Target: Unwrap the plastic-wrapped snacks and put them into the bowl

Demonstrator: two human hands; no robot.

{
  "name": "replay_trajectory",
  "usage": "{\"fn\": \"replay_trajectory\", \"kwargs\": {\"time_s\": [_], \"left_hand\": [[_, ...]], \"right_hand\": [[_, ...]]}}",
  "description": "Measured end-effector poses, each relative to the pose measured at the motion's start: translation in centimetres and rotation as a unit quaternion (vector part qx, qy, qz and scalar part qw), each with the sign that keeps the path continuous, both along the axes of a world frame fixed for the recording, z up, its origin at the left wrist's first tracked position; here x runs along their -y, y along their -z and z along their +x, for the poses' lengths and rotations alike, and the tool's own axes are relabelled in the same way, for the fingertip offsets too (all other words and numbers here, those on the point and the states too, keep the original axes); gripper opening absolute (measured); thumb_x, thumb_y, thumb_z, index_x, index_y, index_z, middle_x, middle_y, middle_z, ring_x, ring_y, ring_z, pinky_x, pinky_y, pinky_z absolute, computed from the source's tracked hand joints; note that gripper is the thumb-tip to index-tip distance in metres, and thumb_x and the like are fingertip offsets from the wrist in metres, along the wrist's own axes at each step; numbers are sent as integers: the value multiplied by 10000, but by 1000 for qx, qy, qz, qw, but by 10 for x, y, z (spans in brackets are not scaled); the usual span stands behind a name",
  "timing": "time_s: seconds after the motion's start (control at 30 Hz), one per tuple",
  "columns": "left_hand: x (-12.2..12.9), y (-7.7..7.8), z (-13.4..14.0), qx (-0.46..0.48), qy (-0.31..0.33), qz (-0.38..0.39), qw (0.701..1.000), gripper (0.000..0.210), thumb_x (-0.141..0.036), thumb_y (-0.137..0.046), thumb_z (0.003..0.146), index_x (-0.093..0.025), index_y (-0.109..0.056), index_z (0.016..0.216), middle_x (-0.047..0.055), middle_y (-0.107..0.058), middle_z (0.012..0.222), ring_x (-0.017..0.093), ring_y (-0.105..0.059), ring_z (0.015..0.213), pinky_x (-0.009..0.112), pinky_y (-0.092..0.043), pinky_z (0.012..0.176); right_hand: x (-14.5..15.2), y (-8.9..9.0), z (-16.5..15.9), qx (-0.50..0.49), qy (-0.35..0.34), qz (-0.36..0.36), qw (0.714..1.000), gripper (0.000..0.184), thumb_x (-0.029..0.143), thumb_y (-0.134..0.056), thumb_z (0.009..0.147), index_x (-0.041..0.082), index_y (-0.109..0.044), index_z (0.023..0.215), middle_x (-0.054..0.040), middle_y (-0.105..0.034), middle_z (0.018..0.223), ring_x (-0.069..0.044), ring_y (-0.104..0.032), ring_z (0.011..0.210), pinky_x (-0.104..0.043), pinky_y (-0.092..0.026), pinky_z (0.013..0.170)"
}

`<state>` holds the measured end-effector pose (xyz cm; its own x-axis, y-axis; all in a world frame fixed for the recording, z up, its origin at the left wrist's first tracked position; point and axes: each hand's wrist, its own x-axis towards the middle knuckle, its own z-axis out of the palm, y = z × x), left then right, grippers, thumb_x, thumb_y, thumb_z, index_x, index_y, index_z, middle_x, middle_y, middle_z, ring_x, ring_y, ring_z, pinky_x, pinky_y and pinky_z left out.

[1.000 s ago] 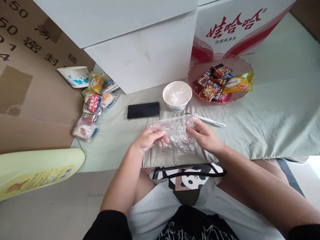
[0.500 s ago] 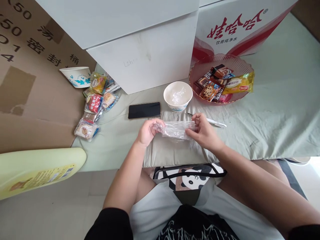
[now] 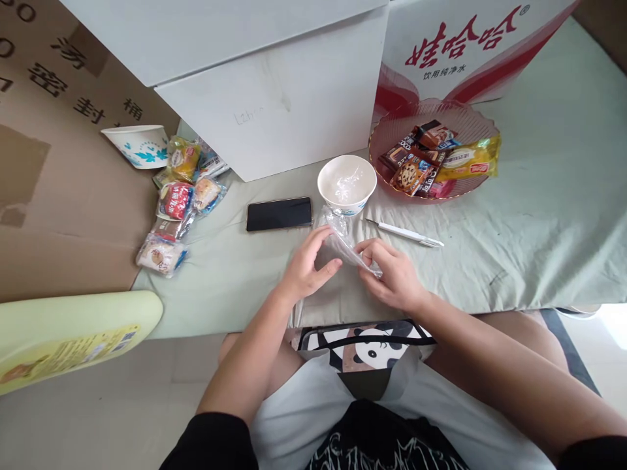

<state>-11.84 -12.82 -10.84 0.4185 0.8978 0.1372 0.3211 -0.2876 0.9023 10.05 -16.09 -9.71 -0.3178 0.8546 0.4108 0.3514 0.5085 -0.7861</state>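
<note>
Between my hands is a clear crinkled plastic film, stretched at a slant near the table's front edge. My right hand pinches its lower right end. My left hand has thumb and fingers apart, its fingertips beside or touching the film's left side. Just beyond the film stands a white paper bowl with a blue pattern and something clear and shiny inside. A white pen-like tool with a thin dark tip lies right of the bowl. To the left, a black phone rests face up.
A pink ribbed bowl holds several wrapped snacks. More snack packets lie at left below a tilted paper bowl. White boxes stand behind, a brown carton at left. A pale yellow container juts in at lower left.
The film has turned from level to slanting, its right end lower. My left hand has opened from its pinch; my right hand has moved down, still gripping the film.
</note>
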Motion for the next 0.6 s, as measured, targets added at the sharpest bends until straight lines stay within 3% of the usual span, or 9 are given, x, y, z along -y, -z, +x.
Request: {"fn": "replay_trajectory", "kwargs": {"time_s": [0.1,0.2,0.27,0.37,0.43,0.5,0.6], "left_hand": [[2,-2,1,28,82,-101,991,721,-700,-647,860,-205,-603,1382,145,-681,1344,323,-658,1211,414,-535,1005],[5,-8,6,17,148,-188,971,615,-710,-637,865,-192,-722,1184,97,-771,1080,287,-718,988,385,-550,890],[6,-11,8,23,123,-191,974,552,-687,-600,905,-201,-747,1122,90,-767,1079,286,-708,1020,392,-535,929],[3,-12,6,15,21,-115,993,470,-622,-572,946,-205,-756,1061,107,-707,1155,272,-667,1089,388,-514,981],[1,-13,4,-30,-5,-74,997,377,-531,-583,953,-190,-742,937,101,-671,1074,237,-654,988,363,-525,918],[0,-13,3,-69,2,-81,994,247,-416,-615,928,-190,-715,939,70,-661,978,205,-638,887,337,-524,851],[0,-11,2,-54,-9,-125,991,300,-346,-689,847,-202,-661,1109,34,-683,960,181,-633,838,299,-507,779]], "right_hand": [[0,-4,-2,-97,-113,-71,986,180,250,-518,942,243,-414,795,-43,-627,888,-181,-577,769,-323,-480,692],[-1,-4,-1,-149,-184,-171,956,270,425,-502,1000,233,-469,813,-24,-590,824,-173,-556,732,-326,-491,682],[-3,-1,0,-153,-159,-182,958,280,480,-484,1013,233,-526,889,-48,-642,898,-200,-611,812,-359,-521,739],[-8,5,2,-111,4,-84,990,238,469,-594,957,241,-568,1020,-120,-673,1179,-284,-637,1122,-471,-514,967],[-11,8,3,-65,62,-30,995,403,472,-720,853,237,-572,1144,-157,-627,1329,-331,-580,1270,-511,-473,1060],[-13,8,3,-28,38,-51,998,506,441,-751,808,232,-563,1229,-141,-666,1269,-311,-633,1180,-461,-521,982],[-14,4,3,8,2,-135,991,173,304,-651,863,232,-610,1016,-29,-696,852,-190,-651,762,-319,-520,706]]}}
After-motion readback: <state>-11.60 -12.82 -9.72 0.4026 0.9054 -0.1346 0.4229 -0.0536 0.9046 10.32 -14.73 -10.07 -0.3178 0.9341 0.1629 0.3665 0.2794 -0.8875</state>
